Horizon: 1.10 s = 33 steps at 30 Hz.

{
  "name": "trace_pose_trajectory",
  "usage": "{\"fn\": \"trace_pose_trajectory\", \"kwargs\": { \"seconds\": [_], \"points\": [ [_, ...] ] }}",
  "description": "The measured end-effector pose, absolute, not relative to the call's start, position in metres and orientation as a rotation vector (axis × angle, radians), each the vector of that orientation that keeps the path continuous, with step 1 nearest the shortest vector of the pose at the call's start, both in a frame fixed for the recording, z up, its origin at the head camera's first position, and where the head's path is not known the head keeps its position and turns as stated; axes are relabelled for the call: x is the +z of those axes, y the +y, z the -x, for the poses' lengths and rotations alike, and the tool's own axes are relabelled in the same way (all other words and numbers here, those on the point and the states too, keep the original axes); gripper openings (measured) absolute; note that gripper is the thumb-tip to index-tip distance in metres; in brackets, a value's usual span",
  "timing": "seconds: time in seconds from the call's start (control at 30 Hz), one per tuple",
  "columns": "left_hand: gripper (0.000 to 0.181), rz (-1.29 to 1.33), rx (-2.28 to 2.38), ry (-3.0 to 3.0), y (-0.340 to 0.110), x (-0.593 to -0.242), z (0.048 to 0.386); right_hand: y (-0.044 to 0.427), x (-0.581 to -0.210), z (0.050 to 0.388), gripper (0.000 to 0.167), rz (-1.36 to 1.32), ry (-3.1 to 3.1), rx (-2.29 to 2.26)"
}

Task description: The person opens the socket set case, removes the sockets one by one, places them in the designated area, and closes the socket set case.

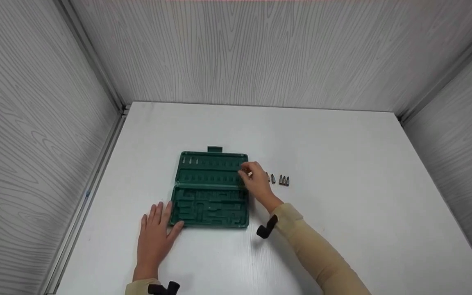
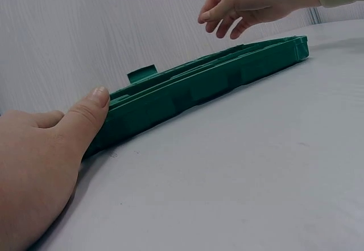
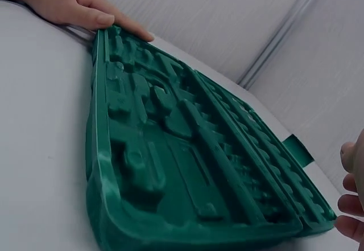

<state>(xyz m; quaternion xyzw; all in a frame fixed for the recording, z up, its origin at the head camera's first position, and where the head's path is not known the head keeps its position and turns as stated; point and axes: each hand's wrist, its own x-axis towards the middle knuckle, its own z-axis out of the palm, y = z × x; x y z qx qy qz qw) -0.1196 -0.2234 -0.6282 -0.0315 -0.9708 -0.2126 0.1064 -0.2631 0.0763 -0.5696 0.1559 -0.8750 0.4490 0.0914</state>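
A green plastic tool case (image 1: 210,207) lies unfolded on the table, its moulded recesses facing up. Three small screwdriver bits (image 1: 190,161) sit in the top row at its left end. My left hand (image 1: 154,235) lies flat with spread fingers at the case's lower left, the thumb touching its edge in the left wrist view. Above the case's right edge hovers my right hand (image 1: 255,182), thumb and forefinger bent toward each other; whether a bit is between them cannot be seen. More screwdriver bits (image 1: 284,180) lie on the table just right of this hand.
A latch tab (image 1: 215,149) sticks out from the case's far edge. The white table (image 1: 342,164) is bounded by grey wood-grain panels (image 1: 236,53) at the back and both sides. Black wrist cameras (image 1: 266,227) are strapped over the sleeves.
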Motion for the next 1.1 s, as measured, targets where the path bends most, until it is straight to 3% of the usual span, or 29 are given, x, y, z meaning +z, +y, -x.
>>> {"fn": "trace_pose_trajectory", "kwargs": {
  "seconds": [0.77, 1.1],
  "points": [
    [0.072, 0.109, -0.627, -2.866, -0.218, -0.633, 0.118, -0.004, -0.571, 0.303, 0.036, -0.726, -2.911, 1.178],
    [0.073, 0.097, -0.621, -2.867, -0.224, -0.628, 0.118, -0.034, -0.566, 0.318, 0.036, -0.723, -2.97, 1.173]
  ]
}}
